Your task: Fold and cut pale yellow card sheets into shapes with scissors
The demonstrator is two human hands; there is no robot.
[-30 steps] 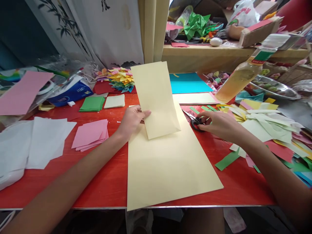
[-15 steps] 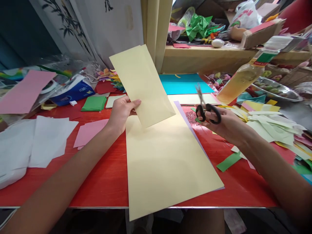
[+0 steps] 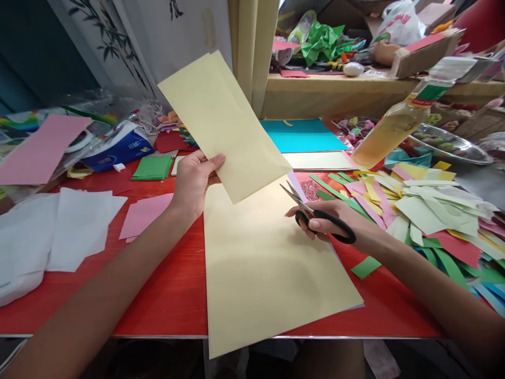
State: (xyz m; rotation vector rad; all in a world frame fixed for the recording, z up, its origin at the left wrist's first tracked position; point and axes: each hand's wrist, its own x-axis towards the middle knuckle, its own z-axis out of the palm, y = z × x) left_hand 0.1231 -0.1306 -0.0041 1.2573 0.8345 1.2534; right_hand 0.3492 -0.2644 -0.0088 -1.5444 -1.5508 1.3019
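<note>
Above the red bench [image 3: 165, 295], the left hand [image 3: 193, 181] pinches a cream paper strip [image 3: 223, 123] between thumb and fingers [image 3: 216, 160], tilted in the air. The right hand [image 3: 331, 223], fingers through the handles, grips scissors [image 3: 315, 213] with blades slightly parted just beside the strip's lower corner, over a large cream sheet [image 3: 260, 268].

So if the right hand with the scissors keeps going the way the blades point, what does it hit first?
Most likely the lower edge of the cream sheet that the left hand holds up. The right hand aims the open scissors up-left at it, though depth is unclear.
</note>
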